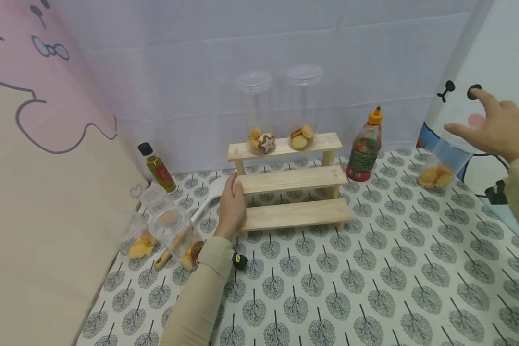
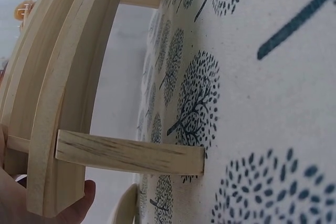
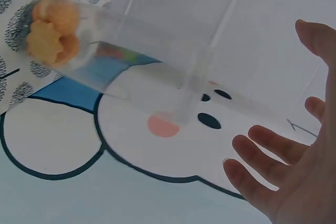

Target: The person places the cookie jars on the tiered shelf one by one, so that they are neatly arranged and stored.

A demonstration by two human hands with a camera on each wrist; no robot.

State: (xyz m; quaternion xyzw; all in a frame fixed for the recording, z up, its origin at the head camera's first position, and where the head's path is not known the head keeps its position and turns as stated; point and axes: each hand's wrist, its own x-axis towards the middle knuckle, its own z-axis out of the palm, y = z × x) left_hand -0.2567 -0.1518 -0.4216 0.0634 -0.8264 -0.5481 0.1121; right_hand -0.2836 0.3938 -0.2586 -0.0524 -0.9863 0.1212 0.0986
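My left hand [image 1: 232, 206] grips the left end of a three-step wooden shelf [image 1: 296, 180]. In the left wrist view, the thumb and fingertips [image 2: 88, 198] show around the end of its planks. On the top step stand two tall clear lidded jars, a left jar [image 1: 255, 108] and a right jar [image 1: 304, 98], each with cookies at the bottom. At the right, my right hand [image 1: 497, 122] is spread above another clear jar [image 1: 450, 156] of cookies. The right wrist view shows that jar [image 3: 126, 56] apart from the fingers.
A red sauce bottle [image 1: 365, 146] stands right of the shelf. Left of it are a small oil bottle [image 1: 157, 168], a white spoon-like utensil [image 1: 212, 192], a tilted jar of cookies [image 1: 173, 230] and a clear container [image 1: 131, 230] with yellow pieces. Cloth walls [image 1: 164, 72] enclose the patterned tabletop [image 1: 307, 288].
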